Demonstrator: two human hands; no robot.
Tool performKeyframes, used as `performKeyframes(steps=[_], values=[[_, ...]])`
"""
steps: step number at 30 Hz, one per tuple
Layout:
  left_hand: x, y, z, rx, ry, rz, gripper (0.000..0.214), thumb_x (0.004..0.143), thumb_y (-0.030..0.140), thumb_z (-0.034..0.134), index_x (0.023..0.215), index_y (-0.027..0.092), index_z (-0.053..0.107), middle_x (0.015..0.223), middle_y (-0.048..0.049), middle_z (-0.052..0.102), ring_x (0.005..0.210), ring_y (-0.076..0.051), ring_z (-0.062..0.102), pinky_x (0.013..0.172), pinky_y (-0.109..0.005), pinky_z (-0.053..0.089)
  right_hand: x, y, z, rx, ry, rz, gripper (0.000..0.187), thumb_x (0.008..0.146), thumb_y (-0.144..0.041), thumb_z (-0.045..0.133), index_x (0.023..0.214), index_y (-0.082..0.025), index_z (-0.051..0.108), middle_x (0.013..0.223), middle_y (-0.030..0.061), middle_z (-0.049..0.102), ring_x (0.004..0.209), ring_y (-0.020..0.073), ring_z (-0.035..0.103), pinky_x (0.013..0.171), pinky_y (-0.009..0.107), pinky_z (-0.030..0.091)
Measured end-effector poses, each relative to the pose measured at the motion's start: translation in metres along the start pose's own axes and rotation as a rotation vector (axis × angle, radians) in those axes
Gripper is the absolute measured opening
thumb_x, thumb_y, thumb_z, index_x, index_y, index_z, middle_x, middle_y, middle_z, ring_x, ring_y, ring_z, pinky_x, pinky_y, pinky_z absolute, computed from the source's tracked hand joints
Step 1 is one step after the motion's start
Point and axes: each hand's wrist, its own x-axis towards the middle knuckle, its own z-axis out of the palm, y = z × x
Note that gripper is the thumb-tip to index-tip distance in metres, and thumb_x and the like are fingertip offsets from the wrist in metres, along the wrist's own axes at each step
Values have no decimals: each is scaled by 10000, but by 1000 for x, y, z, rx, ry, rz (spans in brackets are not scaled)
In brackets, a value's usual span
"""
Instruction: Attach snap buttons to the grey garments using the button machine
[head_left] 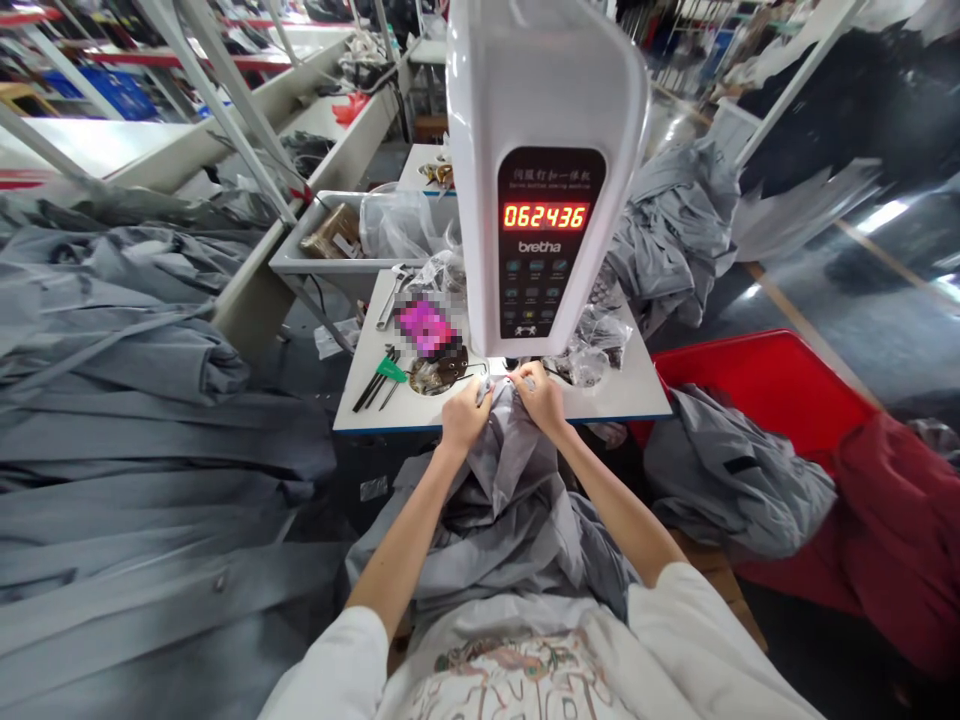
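A grey garment (504, 500) runs from my lap up onto the white work table (645, 392). My left hand (463, 412) and my right hand (538, 396) both pinch its top edge, closed on the cloth, directly under the head of a white button-sewing machine (541, 150). The machine's red display (545, 216) reads 062436. The spot under the needle is hidden by the machine head and my fingers.
A small dish of parts (439, 372), dark tools with a green tag (384, 374), a wrench (391, 294) and a blurred pink item (426, 328) lie on the table's left. Grey garments pile at left (135, 440). A red bin (765, 385) with another grey garment (731, 480) stands right.
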Motion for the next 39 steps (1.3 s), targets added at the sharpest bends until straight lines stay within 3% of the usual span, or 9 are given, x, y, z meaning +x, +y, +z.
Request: performKeyframes(steps=[3,7,11,17,25,30,34,36,39], values=[[2,-4,1,-35,68,18,239,913,376,499,1004,175,590,776,-74,643,746,-227,613,638,-285,380,2,0,0,29,0,34,255,875,-459,477,837,-214,537,773,4,632,694,157,591,671,233,391],[11,-3,-5,-73,160,248,368,917,292,487,1264,176,526,1125,-135,598,1051,-270,543,907,-370,406,9,0,-2,149,-55,102,232,839,-431,528,778,-207,535,694,-30,583,653,133,543,649,225,375],[16,0,-12,-76,103,354,290,886,247,525,1150,253,646,1222,-101,530,1149,-283,450,979,-414,370,12,0,-3,175,-84,116,218,823,-410,523,766,-202,551,688,-34,568,652,127,517,635,228,355],[17,0,-9,-196,19,283,268,886,154,472,1010,241,693,1132,-67,587,1074,-239,480,966,-397,374,11,1,-4,181,-83,103,230,830,-421,520,778,-201,566,733,-22,595,688,134,525,655,233,365],[17,0,-4,-286,11,251,211,822,348,645,983,213,665,1092,-63,610,1074,-234,504,975,-384,376,2,1,-1,72,-19,47,173,865,-356,490,874,-211,584,834,20,622,787,176,568,747,282,433],[17,4,-3,-321,43,259,158,818,318,650,942,220,657,1032,-52,618,1038,-218,532,965,-369,388,-2,-6,-43,-96,200,-225,163,880,-243,453,953,-192,589,1005,89,608,1011,213,540,927,350,417],[16,6,-2,-329,72,228,142,798,302,666,917,224,656,1032,-48,609,1026,-218,536,962,-370,400,4,17,-94,-142,376,-118,162,871,-225,445,929,-177,588,918,79,618,818,184,570,777,314,471],[15,5,0,-339,83,232,140,795,299,668,912,223,656,1024,-48,604,1021,-218,542,959,-374,408,8,36,-110,-164,236,-55,151,848,-192,465,893,-170,608,860,60,634,717,162,568,699,285,472],[16,4,2,-348,100,246,140,796,300,664,911,221,657,1021,-50,598,1015,-216,550,953,-375,417,11,60,-114,-273,-111,-38,153,821,-142,510,856,-169,656,852,52,662,735,163,591,716,278,468]])
